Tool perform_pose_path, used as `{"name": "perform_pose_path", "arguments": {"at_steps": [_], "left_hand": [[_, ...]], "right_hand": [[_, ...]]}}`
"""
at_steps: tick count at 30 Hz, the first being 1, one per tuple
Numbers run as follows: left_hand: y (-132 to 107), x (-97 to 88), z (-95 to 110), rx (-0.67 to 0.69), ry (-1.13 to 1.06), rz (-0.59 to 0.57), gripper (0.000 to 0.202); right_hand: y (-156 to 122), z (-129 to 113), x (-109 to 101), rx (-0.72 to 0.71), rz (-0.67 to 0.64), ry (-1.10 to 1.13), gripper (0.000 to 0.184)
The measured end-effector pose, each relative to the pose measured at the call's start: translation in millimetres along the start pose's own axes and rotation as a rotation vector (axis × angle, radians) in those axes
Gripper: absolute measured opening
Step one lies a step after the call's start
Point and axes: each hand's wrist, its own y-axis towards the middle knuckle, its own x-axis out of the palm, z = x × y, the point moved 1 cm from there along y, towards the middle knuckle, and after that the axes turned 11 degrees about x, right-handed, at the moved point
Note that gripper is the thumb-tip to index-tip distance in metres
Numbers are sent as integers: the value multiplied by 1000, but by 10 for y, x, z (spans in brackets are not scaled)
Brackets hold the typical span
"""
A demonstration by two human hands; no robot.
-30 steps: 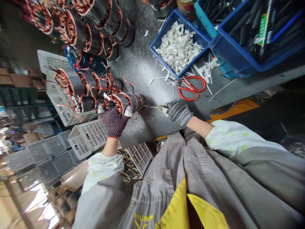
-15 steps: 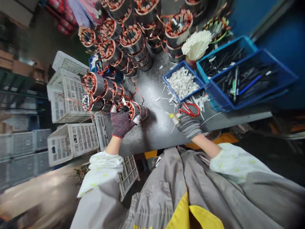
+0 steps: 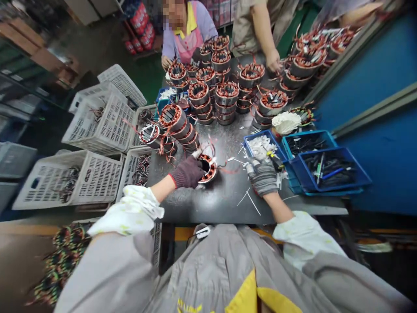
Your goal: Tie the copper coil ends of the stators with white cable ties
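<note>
My left hand, in a dark purple knit glove with pale fingertips, grips the left rim of a motor stator. This stator is a metal ring with copper windings, resting on the dark table, with wire leads trailing to its right. My right hand, in a grey striped glove with white fingertips, reaches to the front edge of a small blue bin holding short white sleeves. Its fingers look spread, and nothing plainly shows in them. A small yellow piece lies by its fingertips; I cannot make out what it belongs to.
Stacked stators stand at the back, and more lean at left. Blue bins with black tubes stand at right, near a bundle of white strips. White crates line the left. Two co-workers are across the table.
The view has shifted, showing more of the far side and the co-workers. My right hand has moved forward to the bin of white sleeves. My left hand stays on a stator, now apart from the leaning stack.
</note>
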Motion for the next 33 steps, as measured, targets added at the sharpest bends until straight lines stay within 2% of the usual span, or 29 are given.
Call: {"name": "perform_pose_path", "arguments": {"at_steps": [1, 3, 6, 8, 10, 13, 15, 17, 19, 22, 25, 27, 29, 31, 33], "left_hand": [[-51, -20, -38, 79, -5, -6, 22], [-132, -76, -94, 144, -3, 30, 20], [-187, -163, -68, 135, 78, 169, 30], [-191, -189, 19, 111, 137, 269, 30], [-182, -177, 107, 66, 169, 330, 29], [-168, -127, 145, -2, 179, 331, 25], [-161, -106, 105, -4, 175, 308, 25], [-139, -100, 64, -2, 168, 297, 28], [-86, -91, 74, -32, 151, 299, 26], [29, -33, 234, -114, 126, 306, 24], [45, 64, 461, -238, 38, 360, 24], [-40, 103, 543, -277, -146, 456, 30], [-143, 76, 511, -296, -400, 616, 36], [-167, -23, 358, -395, -580, 808, 38], [-48, -155, 127, -554, -619, 938, 41]], "right_hand": [[-57, -50, -2, -8, 32, 49, 41], [-138, -123, -69, -66, 118, 163, 38], [-170, -260, -327, -246, 221, 273, 30], [-131, -431, -535, -383, 203, 289, 28], [-60, -673, -680, -533, 71, 238, 30], [47, -1065, -691, -740, -269, -3, 45], [96, -1258, -610, -788, -438, -196, 59], [138, -1357, -537, -771, -498, -330, 59], [190, -1365, -505, -774, -514, -400, 51], [316, -1273, -515, -877, -568, -419, 42], [451, -1170, -529, -1010, -606, -364, 46], [493, -1134, -519, -1058, -608, -317, 50], [484, -1122, -496, -1048, -595, -273, 51], [437, -1121, -471, -999, -578, -237, 50], [380, -1115, -450, -943, -563, -222, 49]]}}
